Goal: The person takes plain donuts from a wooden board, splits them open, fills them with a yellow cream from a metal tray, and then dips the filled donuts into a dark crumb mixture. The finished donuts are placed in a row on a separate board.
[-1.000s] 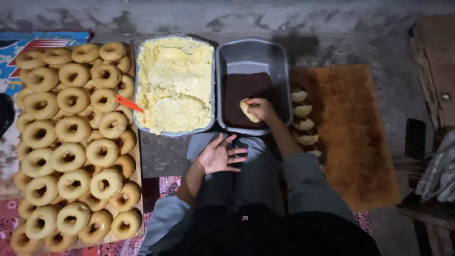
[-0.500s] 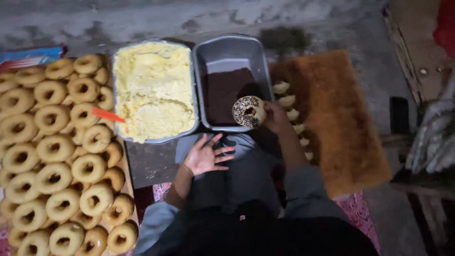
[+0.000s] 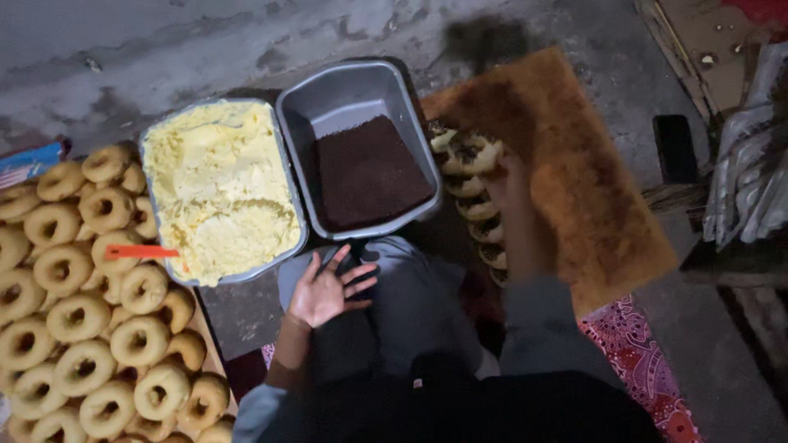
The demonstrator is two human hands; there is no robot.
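My right hand [image 3: 510, 184] holds a sprinkle-coated doughnut [image 3: 472, 152] at the top of a row of coated doughnuts [image 3: 484, 221] on a brown board [image 3: 574, 164]. My left hand [image 3: 326, 291] rests palm up, fingers spread, on my grey-trousered knee and holds nothing. A grey tub of dark brown sprinkles [image 3: 369, 168] sits just left of the right hand. Beside it stands a tub of pale yellow cream [image 3: 217, 184]. An orange spreader [image 3: 139, 252] lies at the cream tub's lower left edge.
Many plain ring doughnuts [image 3: 90, 320] lie packed on a tray at the left. A concrete floor [image 3: 164, 49] runs behind the tubs. A patterned red cloth [image 3: 640, 353] lies at lower right, and dark clutter and a crumpled sheet [image 3: 751, 172] fill the right edge.
My right hand lifted the doughnut out of the sprinkle tub, now coated, and carried it right to the row on the brown board. The left hand stayed on my knee.
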